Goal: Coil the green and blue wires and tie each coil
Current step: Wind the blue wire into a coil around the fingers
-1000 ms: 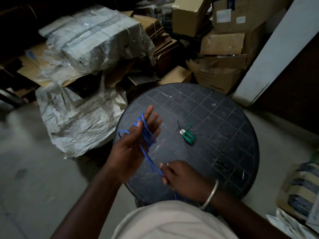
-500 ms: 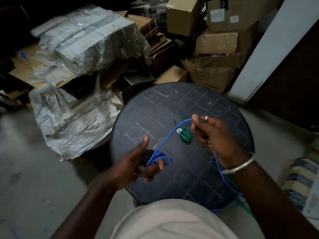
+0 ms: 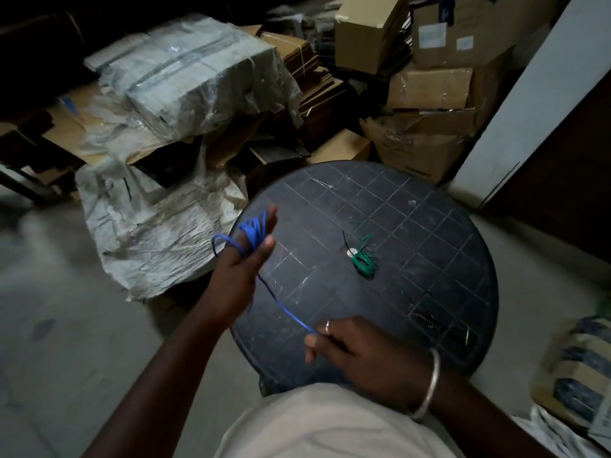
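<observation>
Winding the blue wire (image 3: 285,309) looks to be the step in hand. The left hand (image 3: 239,272) is raised over the left edge of the table (image 3: 429,233). Its fingers are straight and close together, several blue loops are wrapped round them, and the thumb lies alongside the loops. One loose loop juts out beyond the table's left edge. From the loops a single strand runs across the table's near-left part to the right hand (image 3: 353,353), which pinches it between thumb and fingers just above the table's near edge. The hands are apart, joined only by that taut strand. How much blue wire trails past the right hand is not visible. The green wire (image 3: 364,263) lies near the middle of the table as a small bundle. It seems already coiled, but whether it is tied is too small to tell.

To do this well, the right hand should probably feed the strand with light, even tension, so that each new turn lies beside the others and does not cross them. The left fingers should be held straight and together, or the loops may slide off the tips. The stray loop likely wants tucking in before tying, and enough tail should be left to bind the coil
</observation>
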Demonstrator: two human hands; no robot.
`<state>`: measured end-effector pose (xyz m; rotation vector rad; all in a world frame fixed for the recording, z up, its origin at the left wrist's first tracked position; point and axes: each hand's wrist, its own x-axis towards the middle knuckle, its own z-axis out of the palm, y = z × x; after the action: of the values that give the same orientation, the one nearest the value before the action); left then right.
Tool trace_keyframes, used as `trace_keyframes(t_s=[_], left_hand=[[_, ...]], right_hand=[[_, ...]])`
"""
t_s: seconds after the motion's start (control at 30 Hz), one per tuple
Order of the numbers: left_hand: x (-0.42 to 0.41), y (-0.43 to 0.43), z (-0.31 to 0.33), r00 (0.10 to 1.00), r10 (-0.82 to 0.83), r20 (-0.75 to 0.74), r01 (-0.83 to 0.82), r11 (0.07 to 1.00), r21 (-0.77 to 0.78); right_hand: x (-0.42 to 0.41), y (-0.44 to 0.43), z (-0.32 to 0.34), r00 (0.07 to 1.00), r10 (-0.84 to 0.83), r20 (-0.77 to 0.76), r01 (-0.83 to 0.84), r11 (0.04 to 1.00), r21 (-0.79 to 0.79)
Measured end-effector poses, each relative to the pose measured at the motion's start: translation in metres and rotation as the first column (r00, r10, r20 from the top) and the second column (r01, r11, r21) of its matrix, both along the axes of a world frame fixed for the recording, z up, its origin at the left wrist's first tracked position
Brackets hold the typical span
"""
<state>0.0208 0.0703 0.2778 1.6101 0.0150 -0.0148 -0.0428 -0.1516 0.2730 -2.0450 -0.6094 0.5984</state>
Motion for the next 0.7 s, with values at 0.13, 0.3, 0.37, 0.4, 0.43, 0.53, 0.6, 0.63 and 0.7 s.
trace_keyframes(t_s=[0.13, 0.3, 0.37, 0.4, 0.43, 0.53, 0.6, 0.63, 0.7], left_hand=[[-0.016, 0.009, -0.024, 0.969, -0.156, -0.19, 0.211, 0.924, 0.318], [-0.039, -0.004, -0.008, 0.751, -0.535, -0.388, 0.437, 0.842, -0.317], [-0.043, -0.013, 0.0, 0.686, -0.648, -0.33, 0.431, 0.728, -0.533], [-0.045, -0.018, 0.003, 0.674, -0.669, -0.313, 0.406, 0.69, -0.599], [-0.047, -0.022, 0.007, 0.663, -0.686, -0.301, 0.386, 0.657, -0.647], [-0.052, -0.037, 0.021, 0.666, -0.716, -0.207, 0.308, 0.517, -0.799], [-0.045, -0.042, 0.02, 0.775, -0.618, -0.136, 0.253, 0.499, -0.829], [-0.039, -0.042, 0.021, 0.826, -0.553, -0.114, 0.232, 0.517, -0.824], [-0.028, -0.039, 0.018, 0.89, -0.451, -0.062, 0.258, 0.611, -0.749]], right_hand=[[0.014, -0.02, 0.045, 0.969, -0.203, -0.138, 0.229, 0.95, 0.212], [0.066, -0.052, 0.042, 0.823, -0.505, -0.259, 0.568, 0.73, 0.379], [0.077, -0.051, 0.032, 0.803, -0.538, -0.258, 0.596, 0.713, 0.369], [0.081, -0.049, 0.024, 0.793, -0.563, -0.232, 0.609, 0.716, 0.341], [0.084, -0.046, 0.014, 0.786, -0.594, -0.173, 0.616, 0.727, 0.304], [0.083, -0.037, -0.019, 0.803, -0.596, -0.001, 0.588, 0.791, 0.17], [0.07, -0.03, -0.031, 0.87, -0.493, 0.024, 0.49, 0.867, 0.089], [0.059, -0.026, -0.036, 0.915, -0.403, 0.037, 0.402, 0.915, 0.036], [0.032, -0.013, -0.035, 0.975, -0.223, 0.024, 0.224, 0.973, -0.058]])
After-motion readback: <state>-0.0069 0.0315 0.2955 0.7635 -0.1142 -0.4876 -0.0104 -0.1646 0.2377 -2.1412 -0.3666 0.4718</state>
